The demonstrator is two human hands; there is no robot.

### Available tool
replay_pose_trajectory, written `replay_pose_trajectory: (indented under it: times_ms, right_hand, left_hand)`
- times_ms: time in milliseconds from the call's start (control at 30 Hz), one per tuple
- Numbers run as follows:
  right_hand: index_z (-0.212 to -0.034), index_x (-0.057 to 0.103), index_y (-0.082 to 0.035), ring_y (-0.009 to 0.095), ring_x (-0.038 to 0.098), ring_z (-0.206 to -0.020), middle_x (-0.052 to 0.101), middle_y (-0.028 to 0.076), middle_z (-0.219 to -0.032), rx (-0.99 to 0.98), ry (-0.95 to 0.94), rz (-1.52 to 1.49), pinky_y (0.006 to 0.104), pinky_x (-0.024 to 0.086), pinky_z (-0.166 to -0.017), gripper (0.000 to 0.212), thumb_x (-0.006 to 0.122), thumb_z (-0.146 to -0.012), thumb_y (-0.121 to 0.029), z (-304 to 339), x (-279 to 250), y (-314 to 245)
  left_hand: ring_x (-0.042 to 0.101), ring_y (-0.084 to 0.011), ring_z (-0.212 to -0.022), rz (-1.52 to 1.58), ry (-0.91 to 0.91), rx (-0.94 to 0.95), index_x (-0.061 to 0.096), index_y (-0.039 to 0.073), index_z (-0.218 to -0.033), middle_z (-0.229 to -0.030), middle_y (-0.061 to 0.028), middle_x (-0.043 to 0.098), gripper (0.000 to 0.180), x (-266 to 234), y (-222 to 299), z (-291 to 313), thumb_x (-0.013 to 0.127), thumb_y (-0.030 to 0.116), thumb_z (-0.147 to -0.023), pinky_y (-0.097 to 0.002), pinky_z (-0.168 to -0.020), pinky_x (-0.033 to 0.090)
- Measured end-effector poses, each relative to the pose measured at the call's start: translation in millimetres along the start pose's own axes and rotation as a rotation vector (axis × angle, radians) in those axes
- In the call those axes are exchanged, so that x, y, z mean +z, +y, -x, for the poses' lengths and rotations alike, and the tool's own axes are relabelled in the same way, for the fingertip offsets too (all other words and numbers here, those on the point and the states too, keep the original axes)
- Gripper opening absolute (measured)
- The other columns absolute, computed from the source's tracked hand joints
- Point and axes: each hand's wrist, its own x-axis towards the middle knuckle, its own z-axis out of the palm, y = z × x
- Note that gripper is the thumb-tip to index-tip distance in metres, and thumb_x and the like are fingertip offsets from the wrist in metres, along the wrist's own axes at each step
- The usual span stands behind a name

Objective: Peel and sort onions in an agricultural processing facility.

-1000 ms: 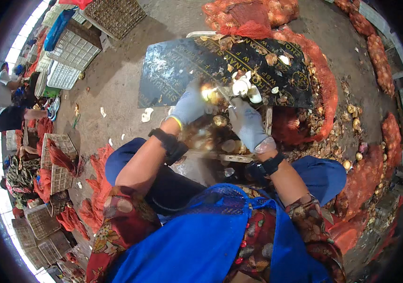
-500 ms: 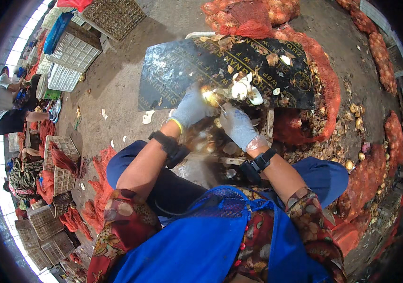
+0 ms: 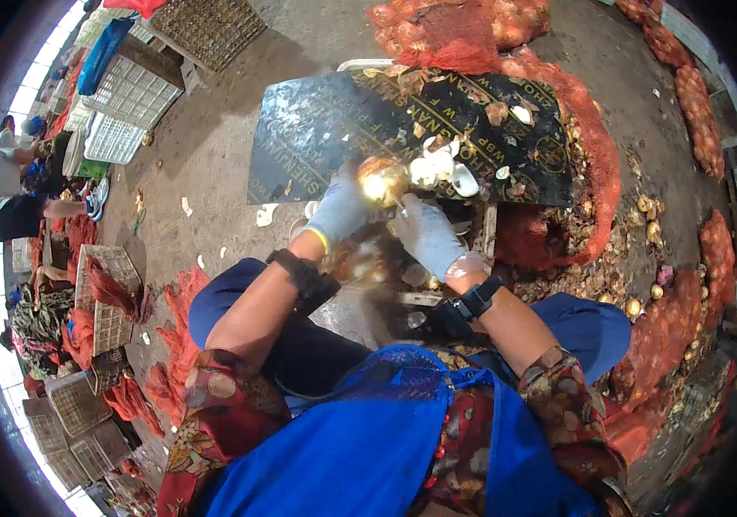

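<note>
A: Lettering first: yellow print slants across the black board (image 3: pixel 312 129), upper middle of the frame, partly buried under skins.

B: And to the centre, where the gloved left hand (image 3: pixel 340 205) has its fingers closed round an onion (image 3: pixel 384 182), just above mid-frame, seen against the board's lower edge!

A: The gloved right hand (image 3: pixel 427 233) sits just to the onion's lower right, fingers curled narrow; whether they grip anything, I can't tell from here.

B: What's changed? A second ago that right hand was farther right and higher; now it's lower, farther left, and the onion shows a bigger bright, pale patch.

A: White pieces (image 3: pixel 437 164) lie right of it on the board, red mesh sack (image 3: pixel 599 172) curving along the right side.
</note>
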Motion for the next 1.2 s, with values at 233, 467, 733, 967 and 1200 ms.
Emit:
replay_pose_trajectory:
  times_ms: [233, 467, 733, 967, 1200]
  right_hand:
    - [-0.1, 0.058, 0.005, 0.049, 0.062, -0.088, 0.064, 0.032, -0.086, 0.003, 0.024, -0.057, 0.054, 0.049, -0.077, 0.026, 0.054, -0.091, -0.019, -6.9, -16.3, 26.4]
    - [-0.097, 0.057, 0.003, 0.045, 0.063, -0.081, 0.063, 0.03, -0.083, 0.285, -0.025, -0.174, 0.05, 0.049, -0.071, 0.024, 0.053, -0.093, -0.02, 9.5, -17.8, 40.0]
    - [-0.101, 0.056, -0.001, 0.046, 0.063, -0.086, 0.065, 0.028, -0.088, 0.228, 0.049, -0.037, 0.0539, 0.049, -0.074, 0.021, 0.054, -0.092, -0.02, 30.5, -39.3, 24.2]
    - [-0.111, 0.055, -0.003, 0.046, 0.063, -0.088, 0.066, 0.026, -0.089, 0.179, 0.089, -0.031, 0.0542, 0.049, -0.079, 0.027, 0.056, -0.091, -0.02, 39.6, -44.2, 15.3]
    - [-0.111, 0.057, -0.002, 0.047, 0.062, -0.091, 0.066, 0.028, -0.092, 0.199, 0.083, -0.012, 0.0546, 0.049, -0.08, 0.027, 0.055, -0.092, -0.02, 28.7, -42.2, 25.4]
  left_hand:
    - [0.057, -0.0386, -0.117, 0.054, 0.054, 0.008, 0.035, -0.01, -0.137, -0.128, -0.0302, 0.054, 0.103, 11.1, 3.9, 2.0, 0.092, 0.033, -0.062, -0.0414, -0.097, 0.048]
    - [0.048, -0.0497, -0.117, 0.054, 0.112, 0.087, 0.038, -0.003, -0.138, -0.127, -0.0328, 0.046, 0.091, 7.0, 39.2, 3.0, 0.083, 0.03, -0.067, -0.048, -0.101, 0.043]
    - [0.048, -0.0512, -0.121, 0.014, 0.055, 0.169, 0.028, -0.004, -0.143, -0.134, -0.036, 0.04, 0.099, 15.3, 39.2, -18.8, 0.084, 0.028, -0.068, -0.0453, -0.103, 0.044]
    - [0.049, -0.049, -0.121, -0.055, -0.003, 0.159, 0.027, -0.004, -0.145, -0.134, -0.0346, 0.04, 0.106, 15.5, 52.3, -24.3, 0.088, 0.034, -0.067, -0.0462, -0.103, 0.043]
    - [0.052, -0.0502, -0.119, -0.073, 0.032, 0.209, 0.032, -0.003, -0.142, -0.135, -0.0386, 0.043, 0.095, 16.8, 51.1, -39.0, 0.084, 0.027, -0.068, -0.0453, -0.099, 0.047]
